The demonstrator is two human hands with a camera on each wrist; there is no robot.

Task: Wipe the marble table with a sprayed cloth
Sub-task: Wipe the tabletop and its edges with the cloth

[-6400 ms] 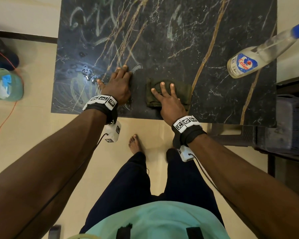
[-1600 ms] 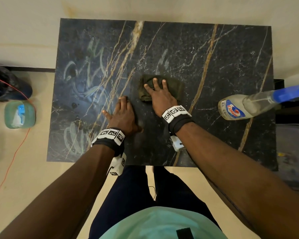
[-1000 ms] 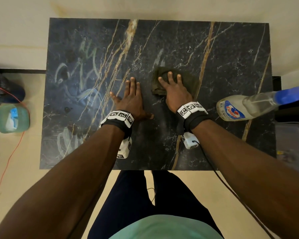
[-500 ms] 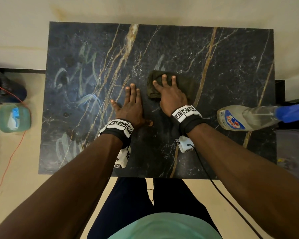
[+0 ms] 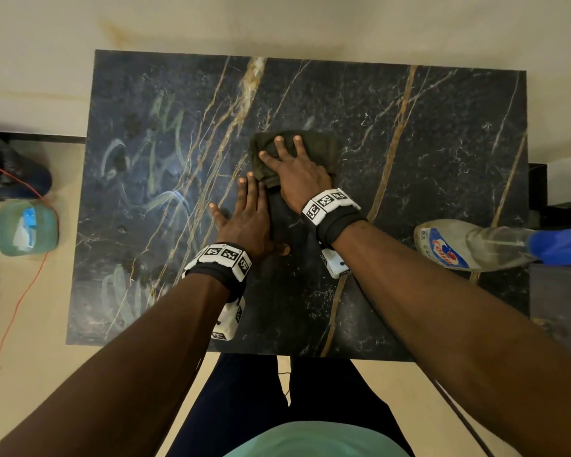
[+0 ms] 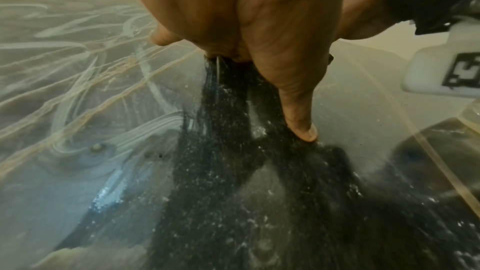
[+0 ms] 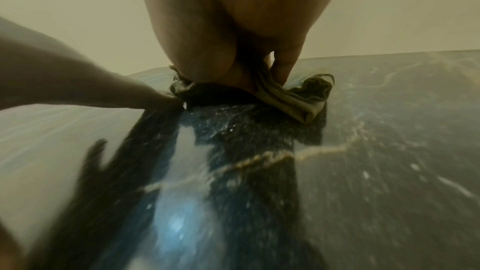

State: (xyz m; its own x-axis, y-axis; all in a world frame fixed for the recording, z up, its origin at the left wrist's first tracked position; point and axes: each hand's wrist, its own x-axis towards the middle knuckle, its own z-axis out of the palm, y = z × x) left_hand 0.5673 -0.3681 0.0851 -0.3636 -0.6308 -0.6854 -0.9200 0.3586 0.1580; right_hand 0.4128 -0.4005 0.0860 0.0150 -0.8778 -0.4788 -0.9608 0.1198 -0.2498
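Seen from above, left to right: one green lidded container [image 5: 26, 227] on the cream floor, crossed by one orange cable [image 5: 20, 285]. Then one black marble table [image 5: 442, 133], gold-veined, streaked with pale chalky smears [image 5: 165, 179] across its left half. At centre, two hands side by side. Left hand [image 5: 244, 219] laid flat on the bare marble, fingers straight and close together, thumb out to the side, gripping nothing; fingertips just beside the cloth's near-left edge. Right hand [image 5: 295, 173] pressed palm-down on one dark olive folded cloth [image 5: 320, 150], fingers straight and slightly spread, pinning it to the tabletop near the middle. One marker-tagged band on each wrist. At far right, one clear spray bottle [image 5: 459, 245] with blue trigger head, on the table's right edge, well apart from both hands.
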